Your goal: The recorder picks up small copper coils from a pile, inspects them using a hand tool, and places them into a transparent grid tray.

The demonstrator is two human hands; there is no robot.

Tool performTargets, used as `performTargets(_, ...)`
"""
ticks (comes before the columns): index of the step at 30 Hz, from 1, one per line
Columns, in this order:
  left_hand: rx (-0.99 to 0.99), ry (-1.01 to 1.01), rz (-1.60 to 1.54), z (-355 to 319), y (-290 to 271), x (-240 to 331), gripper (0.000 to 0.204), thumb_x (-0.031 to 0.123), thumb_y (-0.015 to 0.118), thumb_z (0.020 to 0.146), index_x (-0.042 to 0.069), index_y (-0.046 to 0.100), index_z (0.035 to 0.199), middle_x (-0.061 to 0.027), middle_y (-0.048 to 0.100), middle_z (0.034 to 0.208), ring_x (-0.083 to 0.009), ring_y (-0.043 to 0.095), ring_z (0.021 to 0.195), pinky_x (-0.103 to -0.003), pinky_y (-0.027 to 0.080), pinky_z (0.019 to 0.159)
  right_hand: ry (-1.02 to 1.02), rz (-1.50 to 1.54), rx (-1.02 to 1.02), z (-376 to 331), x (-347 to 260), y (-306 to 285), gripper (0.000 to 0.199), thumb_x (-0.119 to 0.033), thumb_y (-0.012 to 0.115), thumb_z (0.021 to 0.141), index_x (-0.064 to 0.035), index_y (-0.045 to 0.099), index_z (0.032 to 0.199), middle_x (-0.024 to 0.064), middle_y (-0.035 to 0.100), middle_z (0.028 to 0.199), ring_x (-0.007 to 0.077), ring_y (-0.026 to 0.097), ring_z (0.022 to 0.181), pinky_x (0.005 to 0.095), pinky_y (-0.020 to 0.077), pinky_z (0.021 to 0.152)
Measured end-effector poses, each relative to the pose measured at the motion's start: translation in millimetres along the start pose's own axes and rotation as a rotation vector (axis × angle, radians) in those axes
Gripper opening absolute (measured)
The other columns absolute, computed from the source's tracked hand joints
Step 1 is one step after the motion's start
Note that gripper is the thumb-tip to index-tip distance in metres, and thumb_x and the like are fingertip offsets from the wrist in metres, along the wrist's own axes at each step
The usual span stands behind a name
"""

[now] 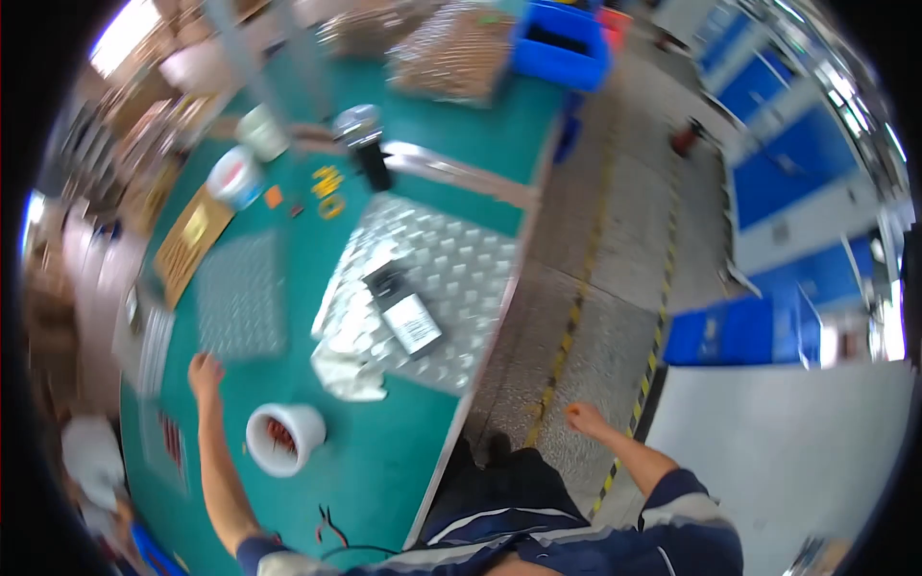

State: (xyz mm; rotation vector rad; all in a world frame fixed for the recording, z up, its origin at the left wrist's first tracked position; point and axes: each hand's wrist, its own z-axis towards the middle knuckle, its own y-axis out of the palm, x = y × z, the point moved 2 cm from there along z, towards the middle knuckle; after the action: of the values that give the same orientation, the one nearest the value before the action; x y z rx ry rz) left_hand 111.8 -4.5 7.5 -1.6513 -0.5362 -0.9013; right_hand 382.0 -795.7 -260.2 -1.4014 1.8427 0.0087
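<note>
My left hand (pixel 205 372) is over the green table (pixel 365 470), with curled fingers at the lower edge of a clear pocketed sheet (pixel 242 298). What it holds, if anything, is hidden. Out to the right, above the floor, my right hand (pixel 585 419) is closed, with a tiny orange spot at its fingertips too small to name. A dark box-shaped device with a white label (pixel 411 323) lies on a silvery padded sheet (pixel 461 259). Close to that sheet is a crumpled white cloth or glove (pixel 348 374). A white tub (pixel 300 434) holds reddish-brown small pieces.
Red-handled pliers (pixel 329 528) lie near the table's front. Farther back are a clear-topped dark bottle (pixel 363 144), yellow pieces (pixel 328 182), a white tub (pixel 235 178) and a brown card (pixel 190 245). A blue bin (pixel 562 43) stands far off; a white surface (pixel 778 461) is at right.
</note>
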Motion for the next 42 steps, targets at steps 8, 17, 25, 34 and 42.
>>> performTargets(8,0.040,0.503,-0.348,-261.1,241.3,355.7,0.025,0.012,0.052,0.095,0.002,0.056,0.117,-0.0064,0.059,0.107,-0.0157,0.060,0.094,-0.028,0.048,0.077,0.187,0.223,0.067,-31.7,182.3,-204.6,0.019,-0.021,0.059,0.084,-0.0046,0.067,0.092,0.0090,0.066,0.074,0.0194,0.065,0.065,0.0344,0.0507,0.061)
performTargets(17,-0.797,0.556,-0.117,-744.1,691.6,565.8,0.016,-0.001,0.046,0.086,-0.002,0.059,0.094,-0.0108,0.063,0.088,-0.0164,0.062,0.075,-0.028,0.051,0.066,0.268,0.539,0.200,-49.3,577.7,-469.1,0.021,-0.019,0.057,0.084,-0.0022,0.063,0.073,0.0057,0.060,0.065,0.0152,0.060,0.058,0.0298,0.0515,0.055)
performTargets(25,-1.382,0.374,0.539,-805.1,1023.3,567.9,0.028,0.018,0.057,0.090,-0.001,0.059,0.110,-0.0117,0.067,0.096,-0.0203,0.065,0.088,-0.031,0.050,0.078,0.429,0.931,0.412,2.2,691.0,-691.8,0.018,-0.014,0.056,0.085,0.0003,0.065,0.092,0.0099,0.065,0.075,0.0164,0.065,0.064,0.0281,0.0513,0.055)
performTargets(34,-1.391,0.334,0.639,-645.6,1384.9,693.7,0.029,0.023,0.060,0.087,0.001,0.061,0.107,-0.0135,0.069,0.091,-0.0242,0.067,0.087,-0.035,0.051,0.077,0.088,0.320,0.375,367.8,652.7,-1031.8,0.023,-0.020,0.054,0.082,-0.0028,0.067,0.092,0.0139,0.067,0.071,0.0250,0.067,0.066,0.0379,0.0511,0.065)
performTargets(42,-1.162,0.346,0.610,-419.9,1675.9,927.1,0.023,0.019,0.058,0.085,0.002,0.060,0.101,-0.0168,0.067,0.089,-0.0303,0.066,0.086,-0.039,0.051,0.074,-0.045,0.197,0.281,763.3,539.7,-1399.1,0.022,-0.016,0.058,0.083,0.0013,0.066,0.093,0.0115,0.067,0.073,0.0192,0.067,0.067,0.0314,0.0522,0.064)
